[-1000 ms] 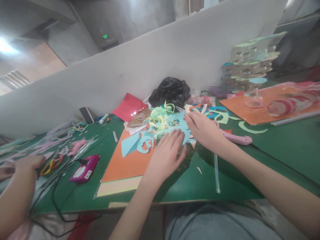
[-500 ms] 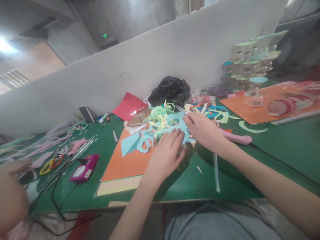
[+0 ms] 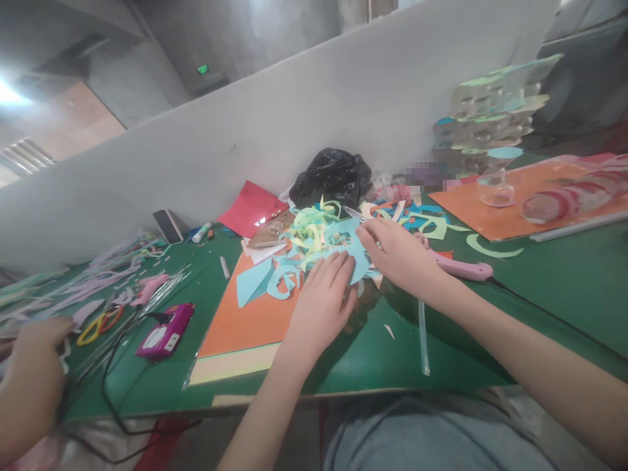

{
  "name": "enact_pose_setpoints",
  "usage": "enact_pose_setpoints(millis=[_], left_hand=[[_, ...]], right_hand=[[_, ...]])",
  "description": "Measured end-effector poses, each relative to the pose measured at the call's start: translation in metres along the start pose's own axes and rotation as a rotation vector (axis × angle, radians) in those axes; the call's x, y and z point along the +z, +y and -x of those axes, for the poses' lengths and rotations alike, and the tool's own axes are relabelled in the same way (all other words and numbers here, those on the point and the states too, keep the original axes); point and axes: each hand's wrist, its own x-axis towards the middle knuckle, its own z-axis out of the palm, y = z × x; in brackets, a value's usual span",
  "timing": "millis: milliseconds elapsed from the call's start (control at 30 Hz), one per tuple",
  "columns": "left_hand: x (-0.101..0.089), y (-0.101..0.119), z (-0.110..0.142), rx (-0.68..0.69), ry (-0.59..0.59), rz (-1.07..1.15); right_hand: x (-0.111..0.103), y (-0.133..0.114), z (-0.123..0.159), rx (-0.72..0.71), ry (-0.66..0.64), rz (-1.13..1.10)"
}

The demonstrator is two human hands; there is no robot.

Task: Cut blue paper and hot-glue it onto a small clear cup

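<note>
My left hand (image 3: 328, 291) lies palm down with its fingers stretched out on a light blue paper piece (image 3: 362, 261) at the near side of a heap of green and blue paper scraps (image 3: 314, 226). Just right of it, my right hand (image 3: 400, 255) is curled at the heap's edge, closed around scissors. Only the blades and pivot of these scissors (image 3: 354, 214) show past the fingers, pointing away from me; the handles are hidden. A pink glue gun (image 3: 464, 267) with a black cord rests beside my right wrist.
An orange sheet pack (image 3: 240, 327) lies left of my left hand. Further left are a purple power box (image 3: 165, 331), yellow-handled scissors (image 3: 91, 329) and another person's hand (image 3: 36, 353). A black plastic bag (image 3: 331, 176) sits behind. A clear glue stick (image 3: 423, 340) lies nearer me.
My two hands stay nearly still over the scraps. The other person's hand at the far left has shifted slightly right. The whole view has moved very slightly.
</note>
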Motion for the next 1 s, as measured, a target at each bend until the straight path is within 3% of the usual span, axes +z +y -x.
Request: enact_pose_setpoints(millis=[1000], left_hand=[[0.0067, -0.0017, 0.0035, 0.029, 0.093, -0.081]], right_hand=[[0.0066, 0.0000, 0.0003, -0.062, 0.010, 0.027]])
